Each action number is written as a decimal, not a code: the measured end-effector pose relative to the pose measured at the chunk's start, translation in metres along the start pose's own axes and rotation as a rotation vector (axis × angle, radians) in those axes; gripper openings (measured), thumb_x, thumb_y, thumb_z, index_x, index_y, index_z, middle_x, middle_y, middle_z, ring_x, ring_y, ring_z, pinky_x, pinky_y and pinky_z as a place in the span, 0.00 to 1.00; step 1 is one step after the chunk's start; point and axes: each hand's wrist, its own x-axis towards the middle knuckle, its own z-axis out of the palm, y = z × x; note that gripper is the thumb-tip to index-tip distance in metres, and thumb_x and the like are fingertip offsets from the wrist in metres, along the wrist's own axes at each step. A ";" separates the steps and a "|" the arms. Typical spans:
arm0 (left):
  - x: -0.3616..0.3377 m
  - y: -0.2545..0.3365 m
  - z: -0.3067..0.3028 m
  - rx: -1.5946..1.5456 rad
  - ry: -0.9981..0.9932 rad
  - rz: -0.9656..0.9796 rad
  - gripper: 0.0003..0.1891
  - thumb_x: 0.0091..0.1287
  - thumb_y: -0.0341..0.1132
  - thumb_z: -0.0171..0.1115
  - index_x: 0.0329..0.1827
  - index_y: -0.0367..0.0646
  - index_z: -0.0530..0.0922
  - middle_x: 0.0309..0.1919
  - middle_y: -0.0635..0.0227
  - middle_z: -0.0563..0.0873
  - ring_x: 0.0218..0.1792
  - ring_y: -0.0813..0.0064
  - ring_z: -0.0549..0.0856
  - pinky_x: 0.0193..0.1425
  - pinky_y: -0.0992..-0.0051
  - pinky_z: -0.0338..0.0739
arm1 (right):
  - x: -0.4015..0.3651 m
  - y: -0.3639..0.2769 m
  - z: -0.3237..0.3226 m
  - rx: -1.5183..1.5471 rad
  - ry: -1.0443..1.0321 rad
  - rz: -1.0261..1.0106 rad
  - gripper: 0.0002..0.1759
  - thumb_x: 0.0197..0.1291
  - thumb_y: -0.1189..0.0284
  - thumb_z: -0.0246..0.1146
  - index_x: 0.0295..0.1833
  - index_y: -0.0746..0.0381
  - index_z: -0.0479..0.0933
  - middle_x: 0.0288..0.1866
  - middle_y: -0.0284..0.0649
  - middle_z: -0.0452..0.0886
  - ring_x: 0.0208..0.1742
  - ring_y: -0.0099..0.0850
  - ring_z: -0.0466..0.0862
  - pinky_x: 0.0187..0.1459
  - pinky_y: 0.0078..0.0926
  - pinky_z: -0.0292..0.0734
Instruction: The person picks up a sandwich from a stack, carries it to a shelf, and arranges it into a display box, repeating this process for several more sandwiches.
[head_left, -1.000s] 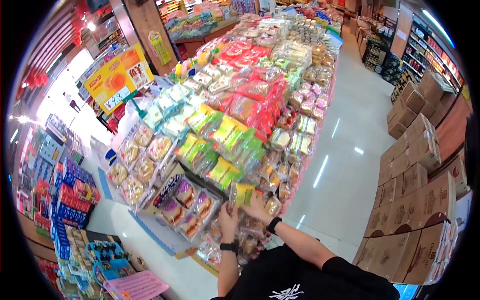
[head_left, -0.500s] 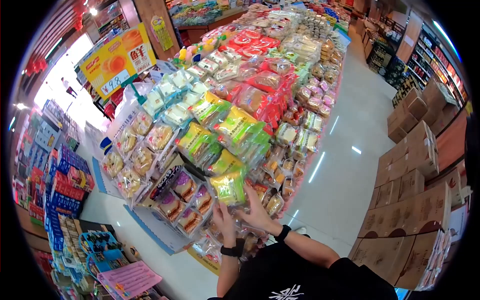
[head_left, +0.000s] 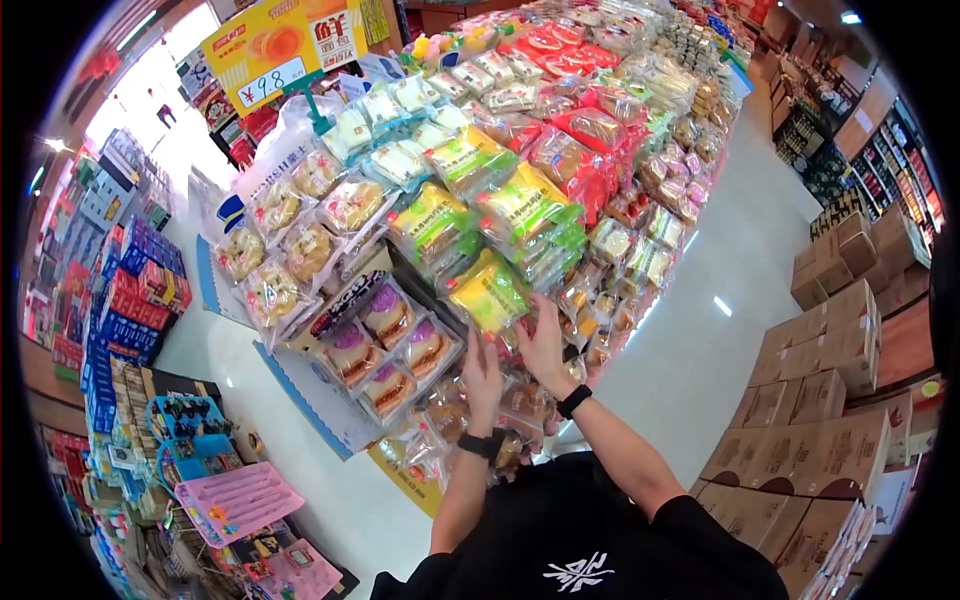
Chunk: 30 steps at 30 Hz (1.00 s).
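A yellow and green packet of bread [head_left: 487,293] rests on the near end of the matching packets, tilted slightly. My left hand [head_left: 483,372] is at its lower edge, fingers pointing up against the wrapper. Around the packet's right corner, my right hand [head_left: 543,348] has its thumb and fingers closed. More yellow and green packets [head_left: 530,208] are piled just behind it. Clear packs of sandwich bread with purple labels [head_left: 388,310] lie to the left of my hands. Below my wrists are loose clear-wrapped breads [head_left: 447,415], partly hidden by my arms.
A yellow price sign [head_left: 275,55] stands at the display's back left. Round buns in clear bags [head_left: 308,248] and red packets [head_left: 590,130] surround the piles. Brown cartons [head_left: 800,440] are stacked across the aisle at right. Pink trays [head_left: 240,503] stand at lower left.
Both hands have moved forward with the packet, which now lies over the near stack of matching packets. The camera view has shifted, moving the display right and upper parts out of frame.
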 end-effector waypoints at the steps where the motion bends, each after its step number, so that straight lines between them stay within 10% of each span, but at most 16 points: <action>1: 0.001 0.000 0.001 -0.033 0.016 0.016 0.29 0.75 0.33 0.50 0.75 0.34 0.53 0.47 0.64 0.81 0.40 0.80 0.80 0.45 0.80 0.76 | -0.001 0.001 0.003 -0.009 0.037 0.034 0.31 0.53 0.80 0.65 0.63 0.68 0.63 0.59 0.54 0.68 0.61 0.50 0.72 0.61 0.37 0.69; 12: 0.023 -0.007 0.007 -0.152 0.112 -0.020 0.29 0.74 0.35 0.52 0.73 0.34 0.55 0.38 0.61 0.85 0.35 0.78 0.84 0.40 0.80 0.78 | 0.004 -0.004 0.021 0.211 0.144 0.249 0.32 0.59 0.76 0.63 0.65 0.71 0.57 0.40 0.42 0.73 0.41 0.31 0.77 0.46 0.27 0.75; 21: 0.038 -0.013 0.008 0.025 0.059 0.121 0.26 0.75 0.32 0.49 0.73 0.32 0.57 0.45 0.60 0.84 0.42 0.73 0.85 0.44 0.78 0.79 | 0.003 -0.021 0.020 0.457 -0.009 0.134 0.49 0.61 0.76 0.60 0.76 0.67 0.33 0.58 0.57 0.72 0.49 0.33 0.80 0.40 0.27 0.79; 28: 0.058 -0.016 0.008 -0.016 0.025 0.110 0.28 0.73 0.27 0.48 0.74 0.31 0.52 0.44 0.60 0.83 0.39 0.75 0.83 0.44 0.77 0.79 | 0.013 -0.018 0.022 0.324 -0.228 0.163 0.48 0.63 0.65 0.63 0.77 0.68 0.39 0.68 0.56 0.65 0.37 0.27 0.79 0.38 0.23 0.77; 30: 0.057 -0.021 0.007 -0.017 0.031 0.114 0.29 0.73 0.28 0.49 0.74 0.31 0.51 0.43 0.61 0.83 0.38 0.76 0.82 0.42 0.78 0.78 | 0.011 -0.017 0.020 0.394 -0.227 0.209 0.44 0.60 0.64 0.64 0.74 0.70 0.50 0.67 0.62 0.66 0.68 0.45 0.70 0.63 0.34 0.67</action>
